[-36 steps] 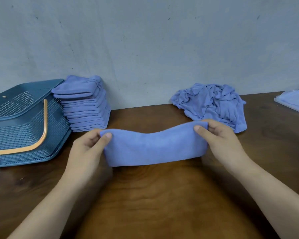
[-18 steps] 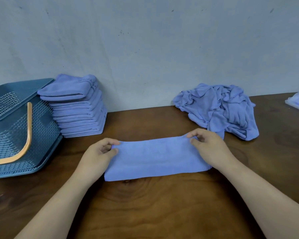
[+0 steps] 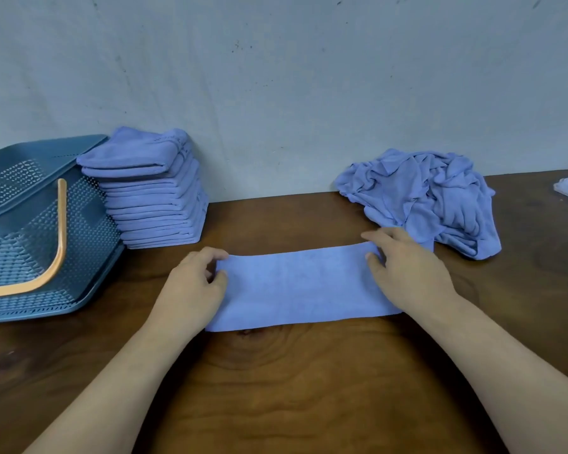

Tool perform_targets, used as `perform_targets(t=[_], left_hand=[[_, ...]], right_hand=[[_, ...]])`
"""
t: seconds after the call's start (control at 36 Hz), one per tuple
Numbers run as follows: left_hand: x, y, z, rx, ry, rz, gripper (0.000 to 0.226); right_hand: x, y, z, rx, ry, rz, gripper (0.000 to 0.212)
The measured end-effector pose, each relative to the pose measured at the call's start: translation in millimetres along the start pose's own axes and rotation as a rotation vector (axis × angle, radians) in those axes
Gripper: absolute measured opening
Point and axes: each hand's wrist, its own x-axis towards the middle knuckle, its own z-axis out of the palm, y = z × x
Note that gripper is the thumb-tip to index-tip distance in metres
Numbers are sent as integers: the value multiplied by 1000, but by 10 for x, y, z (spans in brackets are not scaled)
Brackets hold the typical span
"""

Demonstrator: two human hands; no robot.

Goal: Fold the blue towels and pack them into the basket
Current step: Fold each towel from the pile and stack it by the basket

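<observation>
Lying flat mid-table (image 3: 292,388), the folded towel strip (image 3: 295,286) is pinched at its 9 o'clock end by the left hand (image 3: 191,290) and at its 3 o'clock end by the right hand (image 3: 410,273). From it, the folded stack (image 3: 154,198) stands at 10 o'clock, touching the basket (image 3: 20,231); the crumpled pile (image 3: 430,198) lies at 2 o'clock

Centre frame: flat folded cloth towel strip (image 3: 302,286), plain periwinkle blue. Left: stack of folded cloth towels (image 3: 154,204), same periwinkle. Upper right: crumpled towel heap (image 3: 420,198), same blue, darker in the creases. Far left: perforated plastic basket (image 3: 89,231), teal-blue, diamond-lattice holes; its curved handle (image 3: 60,224) pale orange. Wooden table (image 3: 276,388) dark brown, ringed grain. Wall (image 3: 276,77) pale grey, dark specks.
</observation>
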Motion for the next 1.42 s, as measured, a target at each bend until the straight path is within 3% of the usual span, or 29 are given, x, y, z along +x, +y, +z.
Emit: perform_targets(t=[0.08,0.17,0.25,0.36,0.69,0.89,1.06,1.14,1.25,1.42], left_hand=[[-8,174,18,175,104,179,31],[-65,489,148,143,-44,272,33],[-172,585,343,208,-264,259,51],[-228,398,392,372,-429,273,69],[-89,35,148,452,-476,152,109],[-3,-17,38,373,-462,164,104],[-46,410,194,413,-253,298,74],[-37,699,439,356,-317,414,67],[15,812,663,379,-469,457,74],[27,753,761,448,-558,431,96]], right_hand=[[-17,-247,-61,-170,113,-126,45],[-74,-501,16,47,-92,-257,48],[-140,-516,137,46,-336,-254,64],[-162,-427,175,-59,-426,-285,73],[-142,-185,120,-94,-467,-208,95],[-78,-50,49,-54,-495,-169,91],[-65,-59,49,-67,-524,-177,99],[-62,-47,62,-65,-525,-178,100],[-60,-30,87,-45,-487,-184,101],[25,82,114,37,-317,-187,67]])
